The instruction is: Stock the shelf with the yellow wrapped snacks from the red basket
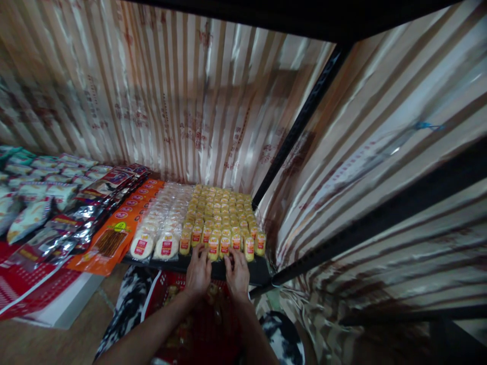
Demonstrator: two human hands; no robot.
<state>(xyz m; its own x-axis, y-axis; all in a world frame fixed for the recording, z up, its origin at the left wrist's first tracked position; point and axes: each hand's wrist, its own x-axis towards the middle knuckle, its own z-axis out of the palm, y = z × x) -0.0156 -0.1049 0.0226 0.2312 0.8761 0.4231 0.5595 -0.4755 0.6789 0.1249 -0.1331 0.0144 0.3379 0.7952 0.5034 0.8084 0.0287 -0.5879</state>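
At the near edge of the black shelf (175, 264), your left hand (199, 268) and right hand (236, 268) sit side by side, a gap between them, fingertips at the front of the yellow packs (213, 248). On each hand the fingers bend toward the packs, but whether they are clamped on one or merely resting there cannot be told. You seem to be setting and straightening the front row. The next move calls for a light push from both sides, keeping the pair between your hands level with its neighbours, since the front line looks uneven.

Each yellow pack seems to stand on end, its long axis rising from the shelf and its red label turned toward you; whether any lean back is unclear. Behind that row, the block runs from near to far at the shelf's right end.

Below your hands sits a red basket (160, 286), its contents too dim to name. To the left lie round white packs (166, 245), then an orange pack (110, 241) and dark pouches (70, 230). On the far side hangs striped sheeting (198, 101).
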